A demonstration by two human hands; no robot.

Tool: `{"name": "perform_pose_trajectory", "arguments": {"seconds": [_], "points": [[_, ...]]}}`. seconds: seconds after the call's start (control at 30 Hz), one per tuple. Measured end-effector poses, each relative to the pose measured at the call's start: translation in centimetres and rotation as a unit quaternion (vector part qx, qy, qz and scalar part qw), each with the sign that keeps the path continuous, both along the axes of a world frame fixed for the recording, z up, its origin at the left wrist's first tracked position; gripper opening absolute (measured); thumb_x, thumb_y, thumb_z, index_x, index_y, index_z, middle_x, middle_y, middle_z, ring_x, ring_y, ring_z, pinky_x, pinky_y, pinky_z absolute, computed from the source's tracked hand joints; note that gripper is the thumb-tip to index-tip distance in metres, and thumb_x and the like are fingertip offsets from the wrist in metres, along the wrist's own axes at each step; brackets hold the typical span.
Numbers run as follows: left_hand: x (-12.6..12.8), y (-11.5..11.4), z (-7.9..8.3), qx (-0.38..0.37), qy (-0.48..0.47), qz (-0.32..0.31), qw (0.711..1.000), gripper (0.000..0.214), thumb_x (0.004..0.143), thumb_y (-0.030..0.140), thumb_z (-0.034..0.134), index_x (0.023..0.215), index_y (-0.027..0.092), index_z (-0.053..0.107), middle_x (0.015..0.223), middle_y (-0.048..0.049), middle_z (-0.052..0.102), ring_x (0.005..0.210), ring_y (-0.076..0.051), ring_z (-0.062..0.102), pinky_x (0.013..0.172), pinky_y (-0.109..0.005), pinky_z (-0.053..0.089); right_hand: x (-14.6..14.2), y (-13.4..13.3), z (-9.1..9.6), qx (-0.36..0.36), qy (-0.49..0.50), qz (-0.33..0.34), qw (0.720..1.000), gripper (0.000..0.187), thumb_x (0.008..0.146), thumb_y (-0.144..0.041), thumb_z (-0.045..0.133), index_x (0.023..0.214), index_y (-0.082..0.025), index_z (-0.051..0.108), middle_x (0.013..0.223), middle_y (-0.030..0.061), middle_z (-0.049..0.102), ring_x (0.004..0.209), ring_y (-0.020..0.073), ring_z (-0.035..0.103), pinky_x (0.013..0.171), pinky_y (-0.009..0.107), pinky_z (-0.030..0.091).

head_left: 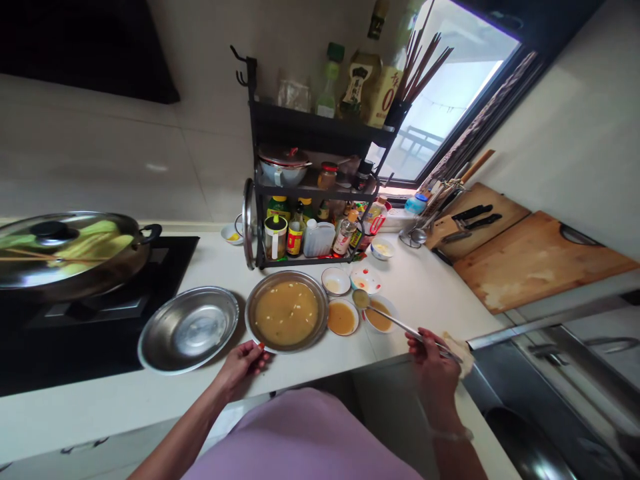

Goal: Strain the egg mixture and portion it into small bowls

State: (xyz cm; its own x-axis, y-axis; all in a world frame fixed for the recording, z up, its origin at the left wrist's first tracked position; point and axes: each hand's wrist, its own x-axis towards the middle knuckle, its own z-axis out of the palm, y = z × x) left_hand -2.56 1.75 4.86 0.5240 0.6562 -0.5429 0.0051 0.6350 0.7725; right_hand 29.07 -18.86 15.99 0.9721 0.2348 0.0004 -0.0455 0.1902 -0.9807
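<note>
My right hand (434, 363) is closed round the long handle of a ladle (400, 325). The ladle's bowl (361, 299) is over the gap between two small bowls of brown liquid, a left bowl (342, 318) and a right bowl (379, 315). My left hand (246, 365) pinches the near rim of a metal basin (323, 317), fingers partly hidden. Brown soup (287, 313) with pale bits fills much of the basin. Behind the two filled bowls stand a white bowl (335, 281) and a red-patterned bowl (367, 280).
Left of my left hand lies a shiny metal basin (189, 330), overlapping the black hob (165, 267). A lidded pan (70, 257) stands on the hob. Behind is a black rack (317, 190) of bottles. Cutting boards (545, 263) and a sink (530, 387) are at right.
</note>
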Motion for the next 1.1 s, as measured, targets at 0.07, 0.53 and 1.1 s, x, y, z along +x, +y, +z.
{"name": "perform_pose_trajectory", "arguments": {"seconds": [0.07, 0.53, 1.1], "points": [[0.0, 0.0, 0.2, -0.002, 0.002, 0.000, 1.000, 0.046, 0.052, 0.047, 0.083, 0.070, 0.012, 0.060, 0.065, -0.0039, 0.065, 0.052, -0.008, 0.052, 0.048, -0.021, 0.038, 1.0, -1.1, 0.2, -0.023, -0.032, -0.029, 0.999, 0.036, 0.062, -0.039, 0.076, 0.083, -0.012, 0.064, 0.063, 0.0060, 0.068, 0.050, 0.0139, 0.058, 0.044, 0.023, 0.046], [0.1, 0.1, 0.2, -0.005, 0.000, 0.002, 1.000, 0.040, 0.056, 0.041, 0.083, 0.069, 0.011, 0.060, 0.064, -0.0044, 0.065, 0.051, -0.008, 0.052, 0.048, -0.021, 0.037, -1.7, -2.8, -0.6, -0.140, -0.309, 0.073, 0.938, 0.023, 0.081, -0.035, 0.063, 0.095, -0.018, 0.069, 0.091, 0.0071, 0.065, 0.066, 0.0168, 0.060, 0.055, 0.031, 0.052], [0.4, -0.2, 0.4, 0.012, -0.001, 0.014, 1.000, 0.049, 0.048, 0.050, 0.084, 0.065, 0.012, 0.058, 0.062, -0.0039, 0.064, 0.050, -0.009, 0.052, 0.046, -0.022, 0.037, -10.3, 9.2, -6.4, -0.087, -0.207, 0.382, 0.896, 0.024, 0.085, -0.036, 0.054, 0.095, -0.021, 0.071, 0.080, 0.0050, 0.063, 0.059, 0.0138, 0.062, 0.046, 0.023, 0.052]]}}
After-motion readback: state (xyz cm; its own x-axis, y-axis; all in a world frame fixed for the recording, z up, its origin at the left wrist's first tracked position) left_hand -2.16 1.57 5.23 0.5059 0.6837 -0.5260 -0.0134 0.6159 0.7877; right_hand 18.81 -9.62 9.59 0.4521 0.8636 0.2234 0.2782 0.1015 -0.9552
